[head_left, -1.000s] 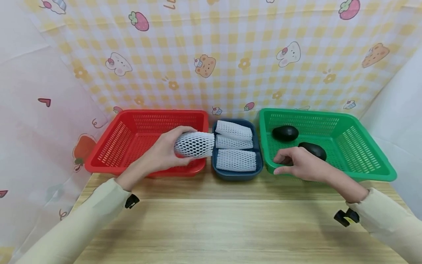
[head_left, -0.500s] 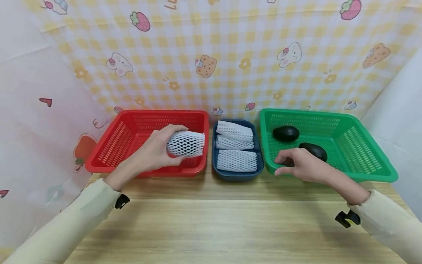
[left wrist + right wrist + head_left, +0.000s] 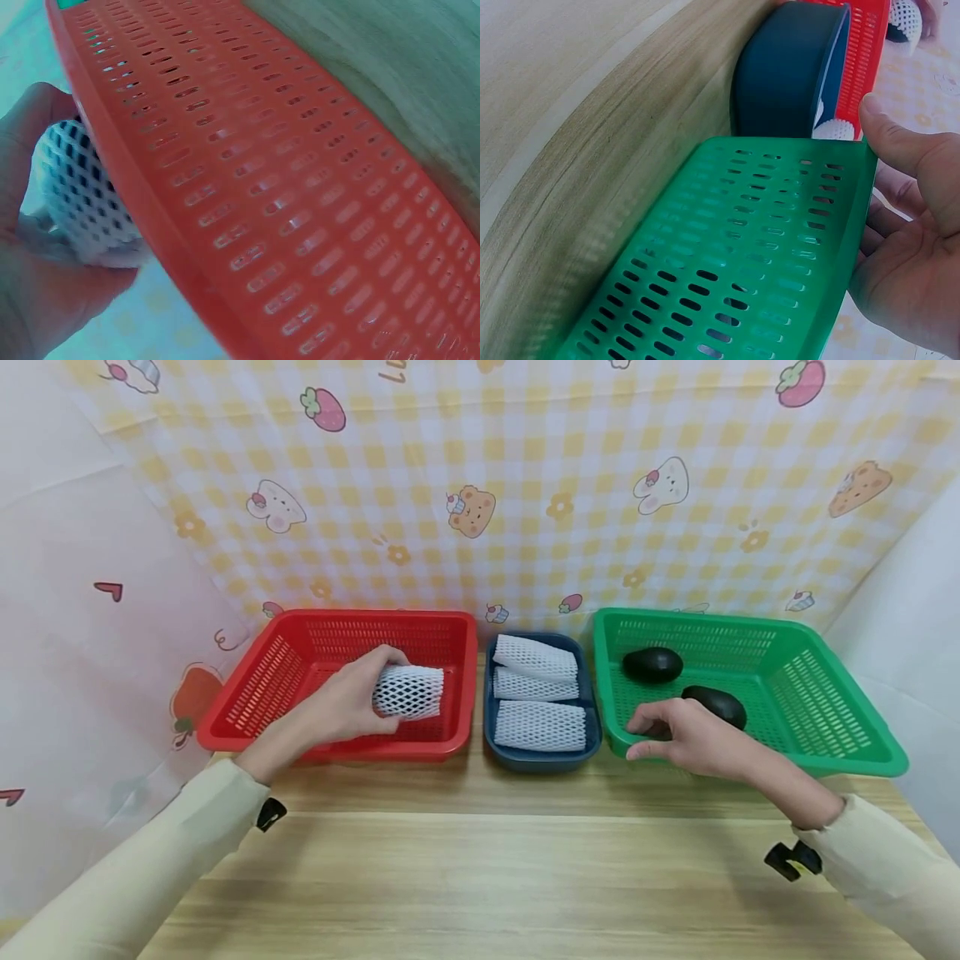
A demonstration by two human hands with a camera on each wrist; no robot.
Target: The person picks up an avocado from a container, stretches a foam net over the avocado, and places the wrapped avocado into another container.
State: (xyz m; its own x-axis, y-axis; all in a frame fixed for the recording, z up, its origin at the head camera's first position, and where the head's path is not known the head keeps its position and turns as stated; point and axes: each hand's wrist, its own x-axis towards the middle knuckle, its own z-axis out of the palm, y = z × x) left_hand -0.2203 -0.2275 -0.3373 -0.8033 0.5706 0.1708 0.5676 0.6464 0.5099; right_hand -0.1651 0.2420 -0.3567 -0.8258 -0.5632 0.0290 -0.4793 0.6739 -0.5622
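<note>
My left hand (image 3: 348,697) grips a dark, smooth, eggplant-like piece wrapped in a white foam net sleeve (image 3: 411,692), over the red basket (image 3: 337,747). In the left wrist view, thumb and fingers wrap round the foam net sleeve (image 3: 82,195), close behind the basket's rim. My right hand (image 3: 693,735) rests loosely at the front left corner of the green basket (image 3: 825,760), thumb outside the rim and bent fingers inside, holding nothing. Two bare dark eggplant-like pieces (image 3: 652,665) lie in the green basket, one partly behind the right hand.
Between the baskets stands a dark blue bin (image 3: 542,764) with several white foam net sleeves (image 3: 540,725). All three containers stand at the back of the wooden table (image 3: 510,877). A checked yellow cloth (image 3: 525,460) hangs behind them.
The left hand has moved left and lower with the sleeved piece, from beside the blue bin to over the red basket. The right hand has stayed at the green basket's corner.
</note>
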